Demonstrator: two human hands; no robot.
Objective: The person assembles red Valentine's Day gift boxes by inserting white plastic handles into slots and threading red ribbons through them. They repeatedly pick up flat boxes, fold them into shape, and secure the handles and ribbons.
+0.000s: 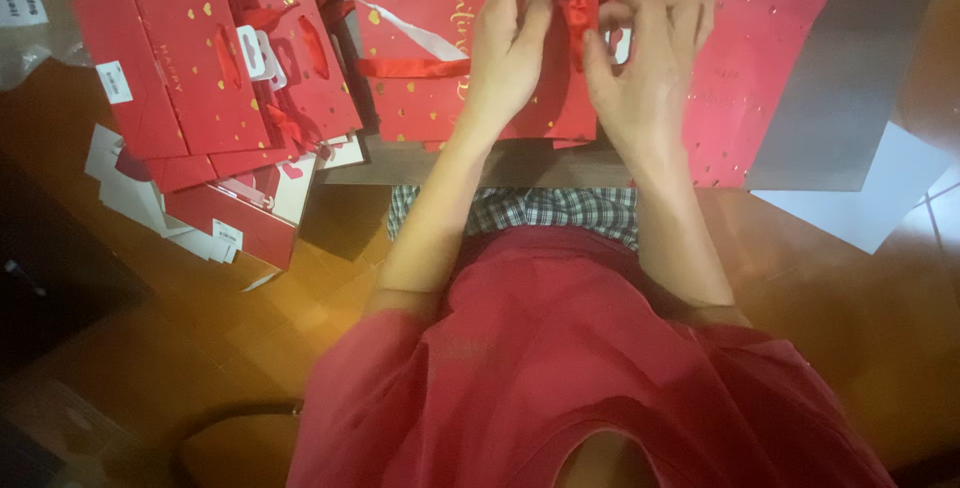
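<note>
A flat red paper gift bag (420, 58) with gold hearts lies in front of me on a low surface. My left hand (510, 43) and my right hand (645, 58) are both raised over its upper right part. The fingertips of both pinch a red ribbon (575, 8) between them. Another length of red ribbon (410, 68) runs across the bag's face to the left of my left hand.
A stack of similar flat red bags (200, 78) with white tags lies at the left, over white cards. A paler red sheet (750, 58) lies at the right, beside a grey board (850, 78) and white paper (880, 188). Wooden floor (150, 348) below.
</note>
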